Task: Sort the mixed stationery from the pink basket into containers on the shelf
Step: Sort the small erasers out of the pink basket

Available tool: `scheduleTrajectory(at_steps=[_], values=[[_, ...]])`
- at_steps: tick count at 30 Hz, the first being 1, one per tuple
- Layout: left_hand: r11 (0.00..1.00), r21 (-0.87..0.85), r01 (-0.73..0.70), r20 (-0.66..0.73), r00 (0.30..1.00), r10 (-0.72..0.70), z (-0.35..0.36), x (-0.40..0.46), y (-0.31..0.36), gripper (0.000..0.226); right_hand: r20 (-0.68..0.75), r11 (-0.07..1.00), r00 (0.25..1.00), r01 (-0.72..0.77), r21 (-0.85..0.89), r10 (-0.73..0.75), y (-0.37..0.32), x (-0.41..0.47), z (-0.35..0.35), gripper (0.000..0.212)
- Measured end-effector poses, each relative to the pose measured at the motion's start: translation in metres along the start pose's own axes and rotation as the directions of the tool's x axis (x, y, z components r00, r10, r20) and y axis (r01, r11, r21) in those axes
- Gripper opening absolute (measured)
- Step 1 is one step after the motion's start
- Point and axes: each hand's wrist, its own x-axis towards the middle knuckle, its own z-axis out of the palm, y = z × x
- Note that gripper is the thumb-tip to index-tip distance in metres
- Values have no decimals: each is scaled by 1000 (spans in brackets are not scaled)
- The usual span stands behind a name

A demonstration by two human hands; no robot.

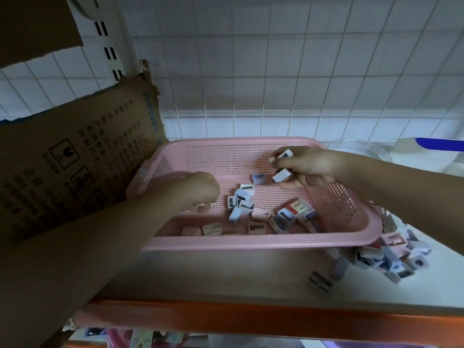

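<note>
Pink mesh plastic basket [334, 209]: my right hand [307, 169] pinches 2 small blue-white sharpeners [281, 175], left hand [194, 190] curled on something pink; either sharpener could slip.

white shelf [226, 277], pink basket [251, 243], sharpener pile [391, 257]

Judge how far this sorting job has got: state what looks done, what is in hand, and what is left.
Done: the pink mesh plastic basket is largely bare, and a heap of small block-shaped sharpeners and erasers lies on the white shelf beside it. In hand: the right hand pinches two small white blocks; the left hand reaches into the basket. Left: roughly twenty loose pieces remain inside.
</note>
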Motion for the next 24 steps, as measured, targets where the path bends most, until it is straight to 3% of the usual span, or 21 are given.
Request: scheduleTrajectory(at_steps=[4,6,8,11,14,17,20,24], values=[[924,-382,-15,110,992,62,-4,-15,15,16,76,951,996,-68,301,47,-1,-12,1,8],[851,-525,4,139,987,81,-2,-26,23,11,72,952,995,-81,294,63,1,-12,5,18],[806,-592,1,115,990,83,0,-35,28,8,1,985,998,-65,159,66,2,-11,12,25],[819,-565,-103,26,989,142,2,-43,31,11,-219,993,972,57,-106,-80,-1,-15,19,23],[822,-521,-230,-58,970,235,5,-53,34,10,-346,927,877,239,-289,-334,-1,-30,15,27],[813,-479,-331,-112,942,317,16,-60,39,10,-461,911,786,344,-227,-412,1,-58,6,31],[823,-420,-382,-81,919,385,39,-68,50,13,-576,909,704,324,-262,-416,9,-91,-14,31],[800,-409,-439,11,874,485,82,-85,79,16,-639,926,672,304,-224,-375,27,-135,-56,29]])
